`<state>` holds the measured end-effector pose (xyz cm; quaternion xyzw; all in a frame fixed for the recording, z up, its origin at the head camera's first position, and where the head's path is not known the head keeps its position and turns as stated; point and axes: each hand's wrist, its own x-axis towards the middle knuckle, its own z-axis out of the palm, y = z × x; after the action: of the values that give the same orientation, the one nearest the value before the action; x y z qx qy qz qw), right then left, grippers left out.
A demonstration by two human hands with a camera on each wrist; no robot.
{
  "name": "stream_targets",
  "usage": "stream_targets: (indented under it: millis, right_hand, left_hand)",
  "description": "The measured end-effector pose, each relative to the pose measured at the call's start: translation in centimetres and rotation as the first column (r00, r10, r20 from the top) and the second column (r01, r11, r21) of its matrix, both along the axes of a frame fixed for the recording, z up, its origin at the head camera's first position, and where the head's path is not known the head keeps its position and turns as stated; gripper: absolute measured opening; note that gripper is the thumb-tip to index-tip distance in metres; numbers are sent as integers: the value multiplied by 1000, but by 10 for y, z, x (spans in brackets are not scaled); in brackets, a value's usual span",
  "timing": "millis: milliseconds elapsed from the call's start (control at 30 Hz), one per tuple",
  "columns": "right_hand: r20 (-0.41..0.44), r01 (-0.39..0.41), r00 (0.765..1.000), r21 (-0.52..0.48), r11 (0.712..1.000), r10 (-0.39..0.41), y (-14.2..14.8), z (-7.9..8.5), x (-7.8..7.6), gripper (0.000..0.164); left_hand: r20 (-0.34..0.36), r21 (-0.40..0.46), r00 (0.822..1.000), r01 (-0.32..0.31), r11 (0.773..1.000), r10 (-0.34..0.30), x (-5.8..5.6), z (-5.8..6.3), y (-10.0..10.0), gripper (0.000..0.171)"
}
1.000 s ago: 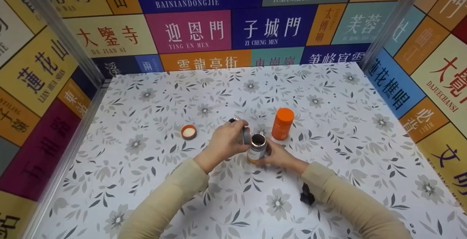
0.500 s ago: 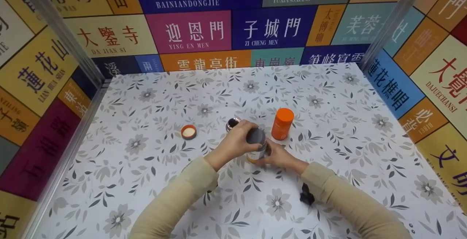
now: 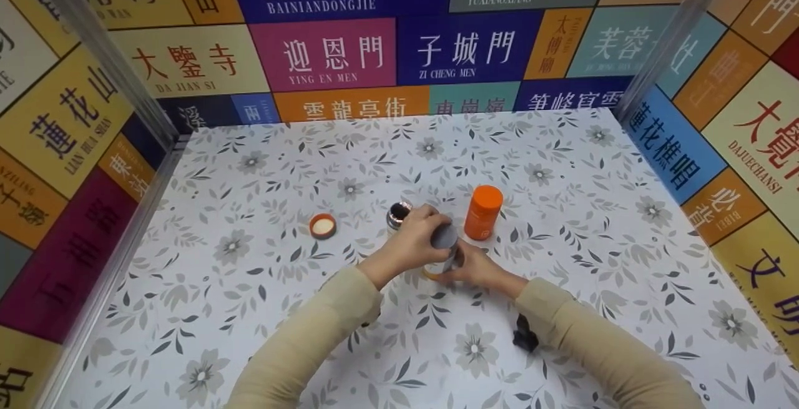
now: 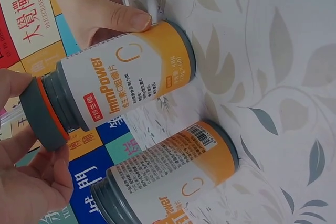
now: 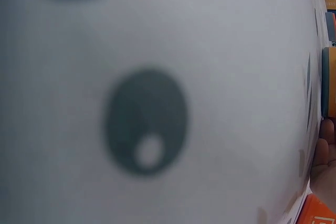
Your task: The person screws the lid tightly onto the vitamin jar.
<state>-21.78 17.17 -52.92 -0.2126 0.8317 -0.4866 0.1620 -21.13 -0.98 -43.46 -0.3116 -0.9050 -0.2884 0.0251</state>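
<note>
My left hand (image 3: 406,241) pinches a grey cap (image 4: 44,114) with an orange inner rim. The cap is right at the threaded mouth of a white-and-yellow vitamin C tablet bottle (image 4: 128,74), and dark threads show below it. My right hand (image 3: 479,265) grips that bottle low on its side, the thumb lying along the label in the left wrist view. Beside it stands a second bottle (image 4: 168,177) of the same kind, uncapped and upright, partly behind my left hand in the head view. In the right wrist view only a strip of the right hand shows at the edge.
Another grey cap (image 3: 323,226) lies on the table to the left, inner side up. An orange bottle (image 3: 484,212) with its lid on stands behind my right hand. A black object (image 3: 525,334) is beside the right sleeve. Sign-covered panels (image 3: 337,53) border the flower-patterned table (image 3: 299,346).
My left hand has moved right, bringing the cap from beside the held bottle onto its mouth. The second bottle's open top has come into view. My right hand has kept its place.
</note>
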Motion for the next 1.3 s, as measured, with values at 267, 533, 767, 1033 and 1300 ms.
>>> stream_targets:
  millis: [267,533,767,1033,1300]
  right_hand:
    - [-6,-14,1000,-3,1000,14,1,1,0,88]
    - [-33,-16,999,18,1000,17,1,2,1,81]
    - [-43,-1,999,16,1000,2,0,2,1,80]
    - [-49,-4,999,17,1000,4,-1,0,0,82]
    - [-17,41,999,28,999,-41,-2,-2,0,83]
  left_hand:
    - [-1,-71,1000,6,997,-6,-1,0,4,46]
    - [16,-61,1000,25,998,-24,-2,-2,3,46]
    - [35,-14,999,32,999,-31,-3,-6,0,48]
    - [80,51,997,-22,998,18,0,-10,-4,61]
    - [69,114,988,-146,983,139,8,-17,-7,64]
